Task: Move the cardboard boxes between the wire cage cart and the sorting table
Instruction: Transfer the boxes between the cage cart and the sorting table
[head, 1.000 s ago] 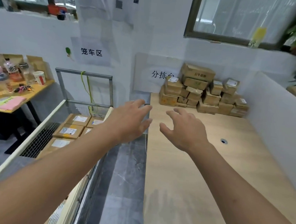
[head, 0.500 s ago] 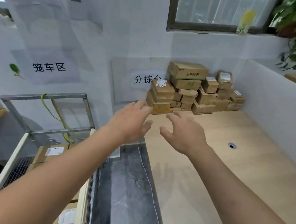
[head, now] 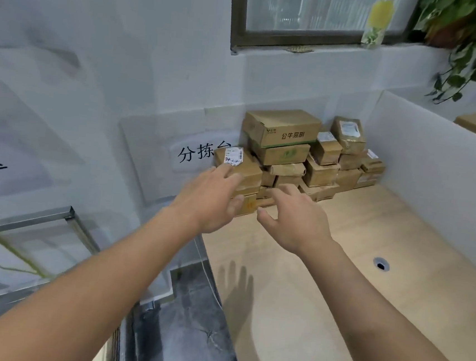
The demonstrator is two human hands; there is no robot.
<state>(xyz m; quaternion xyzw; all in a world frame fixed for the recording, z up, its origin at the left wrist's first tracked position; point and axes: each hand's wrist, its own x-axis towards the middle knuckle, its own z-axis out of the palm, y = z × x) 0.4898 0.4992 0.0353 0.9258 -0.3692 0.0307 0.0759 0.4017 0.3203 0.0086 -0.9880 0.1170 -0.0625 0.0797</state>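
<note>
At the lower left of the frame only the metal top rail of the wire cage cart (head: pixel 32 217) shows. Its inside is cut off, so any boxes in it cannot be seen. The pale wood sorting table (head: pixel 336 291) fills the lower right.

At mid-frame the left hand (head: pixel 210 202) and right hand (head: pixel 295 219) hang above the table, both empty, with fingers spread and loosely bent. Just beyond them the cardboard boxes (head: pixel 319 170) are stacked against the wall in the table's far corner.

The nearest, a small box (head: pixel 239 166) with a white shipping label, sits on top at the pile's left end. The left fingertips (head: pixel 227 175) overlap it, but I cannot tell whether they touch.

The step in hand is probably lifting that box. It would be best taken by opposite sides with both hands and raised straight up, so the boxes beneath don't shift. The lowest boxes at the left end are hidden behind the hands, and the wall sign (head: pixel 201 153) is partly covered.
</note>
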